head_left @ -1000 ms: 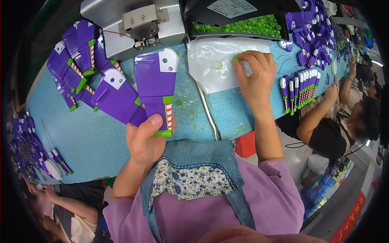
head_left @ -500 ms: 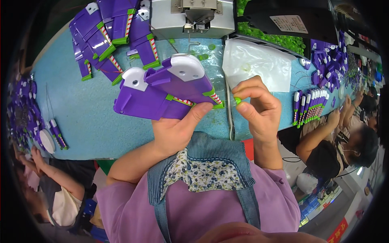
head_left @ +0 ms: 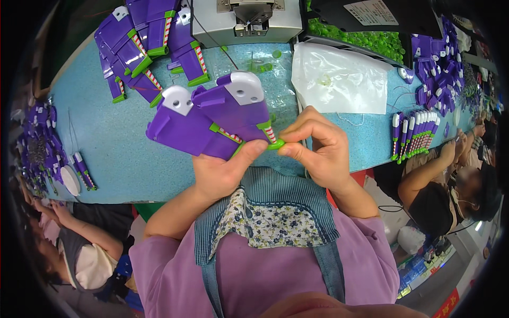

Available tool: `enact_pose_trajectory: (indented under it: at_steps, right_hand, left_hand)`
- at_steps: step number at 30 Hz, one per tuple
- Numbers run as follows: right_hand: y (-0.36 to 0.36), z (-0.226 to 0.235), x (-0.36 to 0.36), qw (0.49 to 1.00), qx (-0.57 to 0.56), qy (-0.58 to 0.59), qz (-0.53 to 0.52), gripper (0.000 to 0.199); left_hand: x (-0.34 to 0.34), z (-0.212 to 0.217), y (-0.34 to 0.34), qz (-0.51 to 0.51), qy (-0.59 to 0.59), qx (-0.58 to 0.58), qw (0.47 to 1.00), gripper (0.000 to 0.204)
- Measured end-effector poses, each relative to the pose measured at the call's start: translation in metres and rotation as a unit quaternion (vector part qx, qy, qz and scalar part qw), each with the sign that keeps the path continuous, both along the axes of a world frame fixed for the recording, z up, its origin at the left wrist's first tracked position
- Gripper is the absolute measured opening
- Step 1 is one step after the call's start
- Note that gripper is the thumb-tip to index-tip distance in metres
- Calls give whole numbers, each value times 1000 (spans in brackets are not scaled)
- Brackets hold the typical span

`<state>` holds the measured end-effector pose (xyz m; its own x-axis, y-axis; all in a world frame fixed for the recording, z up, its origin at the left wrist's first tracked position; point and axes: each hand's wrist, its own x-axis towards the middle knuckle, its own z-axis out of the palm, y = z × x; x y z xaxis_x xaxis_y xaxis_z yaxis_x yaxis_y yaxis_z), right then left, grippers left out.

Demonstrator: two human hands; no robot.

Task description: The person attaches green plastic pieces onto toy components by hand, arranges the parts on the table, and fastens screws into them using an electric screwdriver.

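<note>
Blue table (head_left: pixel 127 169) under everything, grey metal machine (head_left: pixel 207 26) at far center, bin of green discs (head_left: pixel 366 40) to its right, white plastic sheet (head_left: pixel 344 79) in front of that bin. Finished-looking purple pieces (head_left: pixel 124 34) heaped far left; row of white-topped narrow pieces (head_left: pixel 416 130) at right.

Near center, above the table: 2 purple panels, the left panel (head_left: pixel 183 127) and the right panel (head_left: pixel 238 111), fanned and overlapping, white ends away from me. My left hand (head_left: pixel 220 172) is closed on their near ends, thumb on top, other fingers mostly hidden. My right hand (head_left: pixel 321 151) has thumb and index nearly together, pinched at the green tip (head_left: pixel 275 144) of the right panel's striped edge — can't tell if a loose green bit is between them.

Risks, my guess: pushing off-line could make the tip skid; a slack left thumb could let the panels slide apart; the thin dark wire (head_left: pixel 217 42) — near the right panel's white end — could snag if I swing it.
</note>
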<state>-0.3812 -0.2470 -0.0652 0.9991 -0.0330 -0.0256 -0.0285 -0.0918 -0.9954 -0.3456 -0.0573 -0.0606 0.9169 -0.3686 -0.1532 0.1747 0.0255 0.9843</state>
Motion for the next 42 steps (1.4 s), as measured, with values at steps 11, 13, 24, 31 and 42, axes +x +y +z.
enact_pose_trajectory:
  at_steps: [11,13,24,31,42]
  right_hand:
    - [11,-17,27,941,-297,-145,72,19]
    - [13,-17,24,931,-331,-146,52,19]
    - [1,1,21,963,-237,-126,-28,19]
    - [3,9,23,978,-98,-184,-5,29]
    - [16,13,17,974,-108,-196,-32,33]
  left_hand:
    - [64,4,71,223,25,-179,958,17]
    - [84,3,73,281,-62,84,954,16]
    - [134,12,69,314,-174,353,864,35]
    - [56,24,28,117,50,-150,980,20]
    - [21,6,-6,-1,233,-156,960,26]
